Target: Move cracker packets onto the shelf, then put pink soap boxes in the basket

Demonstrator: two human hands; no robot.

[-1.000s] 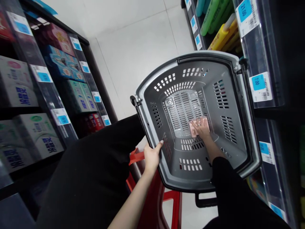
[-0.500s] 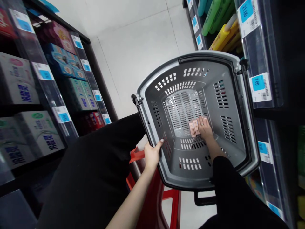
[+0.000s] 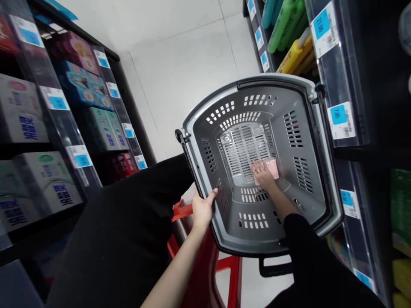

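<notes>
A grey shopping basket point(image 3: 297, 128) with slotted walls tilts toward me in the middle of the head view. My left hand point(image 3: 203, 210) is closed round its lower left rim, thumb over the edge. Deep inside, my right hand point(image 3: 262, 173) rests on small pink boxes point(image 3: 272, 167) lying on the basket's floor. Its fingers are stretched out and reach past the boxes' left side. Part of the boxes is hidden beneath the hand, so their exact arrangement is unclear.
Red plastic frames point(image 3: 233, 273) stand under the basket. Shelves with boxed goods point(image 3: 51, 182) and price tags point(image 3: 80, 157) flank the left. On the right, another shelf holds green bottles point(image 3: 284, 25) and yellow bottles point(image 3: 293, 55). Pale floor tiles point(image 3: 180, 64) lie ahead.
My right hand has shifted left across the pink boxes, uncovering their right side. My left hand keeps its hold on the rim. The view has moved slightly.
</notes>
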